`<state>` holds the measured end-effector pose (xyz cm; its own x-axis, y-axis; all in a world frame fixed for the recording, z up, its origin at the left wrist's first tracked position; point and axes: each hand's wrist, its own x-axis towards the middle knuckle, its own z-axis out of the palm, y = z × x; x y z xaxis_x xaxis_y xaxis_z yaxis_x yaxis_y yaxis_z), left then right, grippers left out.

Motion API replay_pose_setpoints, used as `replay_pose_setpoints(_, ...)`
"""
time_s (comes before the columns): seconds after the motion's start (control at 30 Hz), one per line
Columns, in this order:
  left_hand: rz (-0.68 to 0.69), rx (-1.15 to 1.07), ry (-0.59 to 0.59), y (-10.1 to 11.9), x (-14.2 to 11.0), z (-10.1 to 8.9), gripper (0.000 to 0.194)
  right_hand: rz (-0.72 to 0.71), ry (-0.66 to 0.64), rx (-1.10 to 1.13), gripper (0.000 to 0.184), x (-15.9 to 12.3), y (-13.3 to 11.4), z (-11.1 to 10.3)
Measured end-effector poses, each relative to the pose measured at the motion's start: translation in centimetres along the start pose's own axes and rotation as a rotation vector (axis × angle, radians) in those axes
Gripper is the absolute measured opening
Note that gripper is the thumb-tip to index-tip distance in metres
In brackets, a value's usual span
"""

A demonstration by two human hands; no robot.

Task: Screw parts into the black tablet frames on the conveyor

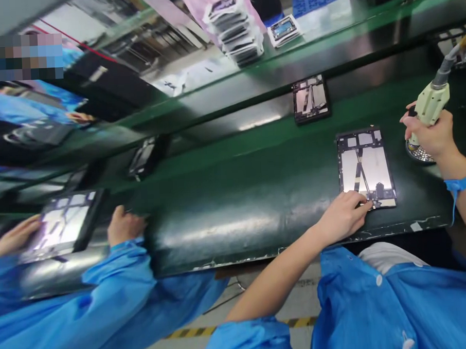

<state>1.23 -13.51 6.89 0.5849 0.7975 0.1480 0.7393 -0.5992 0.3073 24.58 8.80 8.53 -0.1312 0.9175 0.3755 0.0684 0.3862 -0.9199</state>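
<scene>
My left arm comes in from the near side, sleeve (pixel 248 338) pushed up to the elbow, forearm bare and angled far and right. Left hand (pixel 346 216) is palm down at the near edge of the tablet (pixel 367 166). Fingers bent and bunched, tips on the near strip of parts; can't tell if they pinch anything.

Right hand (pixel 434 135) is up at the right, fingers closed round the cream tool (pixel 428 104), forearm coming in from the right edge. Blue strap (pixel 463 182) on that wrist, loose end hanging. Tool is tilted, cable (pixel 453 51) off its top toward the far right, lower end at a round perforated metal piece (pixel 422 153). Can't tell if those two are joined.

Tablet lies flat on the green belt (pixel 234 195), in front of me, left of the tool and apart from it. Back is off, insides showing: big silver panel, black frame, pale plates along the far end. Two thin strips meet near the far end and spread toward me. Small black block near the near right corner.

Second tablet (pixel 310 99) sits farther off, slightly left. Stack of units (pixel 236 30) on the far ledge. To the left, a co-worker's hands (pixel 125 226) are by another open tablet (pixel 67 223), blurred.
</scene>
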Motion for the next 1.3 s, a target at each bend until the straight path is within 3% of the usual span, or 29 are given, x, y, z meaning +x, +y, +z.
replay_pose_setpoints(0.43, -0.015, -0.016, 0.256, -0.2, -0.5, 2.0, 0.027, -0.027, -0.006, -0.004, 0.021, -0.3, -0.4, 0.1)
replay_pose_setpoints(0.77, -0.070, -0.257, 0.232, -1.0, -0.4, 0.5, 0.024, 0.036, -0.023, -0.034, 0.034, 0.0, 0.5, 0.6)
replay_pose_setpoints(1.1, 0.014, 0.056, 0.249, -0.1, -1.5, 1.7, 0.029, -0.025, -0.035, 0.017, 0.035, 0.0, 0.1, 0.5)
replay_pose_setpoints(1.3, -0.056, 0.138, 0.284, 1.2, -1.5, 2.7, 0.033, -0.015, -0.005, 0.008, 0.032, -0.1, 0.0, 0.6)
